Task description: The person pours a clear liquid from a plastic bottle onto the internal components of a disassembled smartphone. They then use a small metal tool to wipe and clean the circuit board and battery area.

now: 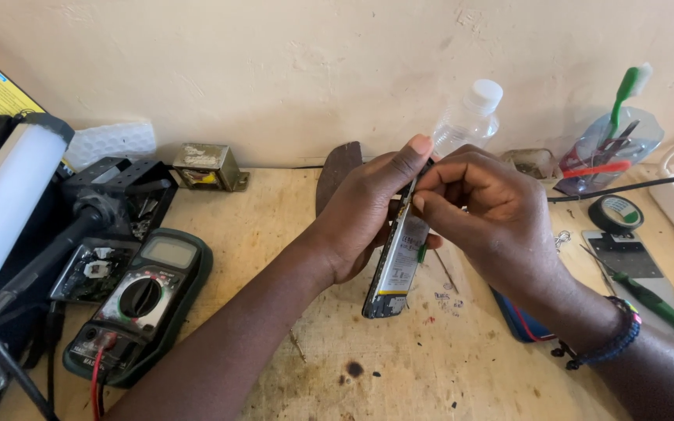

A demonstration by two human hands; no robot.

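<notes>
An opened mobile phone (394, 269) with its battery showing stands tilted over the wooden bench (290, 226). My left hand (368, 210) grips it from the left side, the thumb stretched along its top edge. My right hand (485, 206) pinches at the phone's upper edge with fingertips closed; what it pinches is too small to tell. A beaded bracelet (614, 343) sits on my right wrist. A small green piece shows beside the phone's right edge, under my right hand.
A green multimeter (142, 300) with red and black leads lies at the left, beside a black soldering stand (115, 187). A clear plastic bottle (470, 117) stands behind my hands. Tape roll (616, 212), green-handled screwdriver (657, 304), metal plate (626, 253) and a cup with a toothbrush (610, 144) lie right.
</notes>
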